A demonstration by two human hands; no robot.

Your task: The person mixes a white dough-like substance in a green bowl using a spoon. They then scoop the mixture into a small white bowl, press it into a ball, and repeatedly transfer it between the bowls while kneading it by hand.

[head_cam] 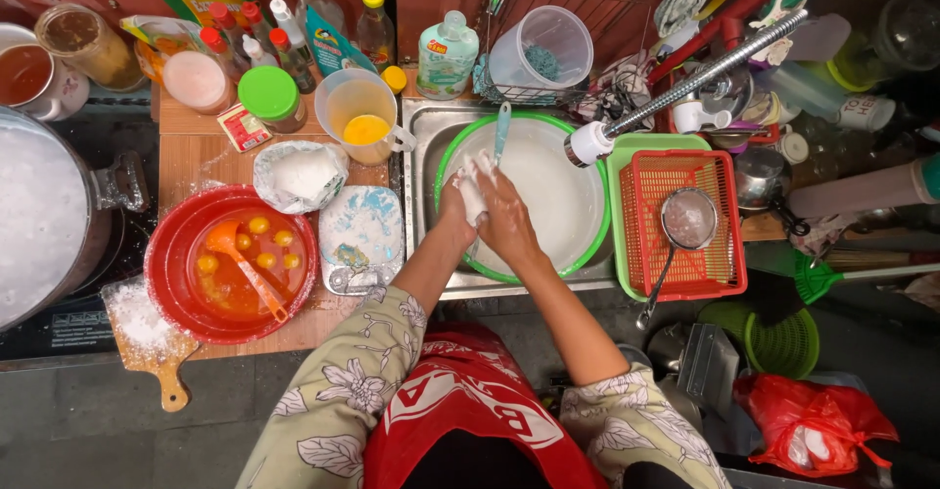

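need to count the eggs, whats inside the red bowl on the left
The red bowl holds orange liquid with about six egg yolks and an orange spatula lying in it. The spatula blade covers part of the liquid, so anything beneath it is hidden.

Setting: crowded home kitchen. Evidence: steel sink (423,146) at centre with a flexible tap (685,83); wooden counter (196,151) to the left bearing sauce bottles (284,44), a red bowl of egg yolks (233,264) and a large pot (44,220); dish-soap bottle (446,55) at the far side.
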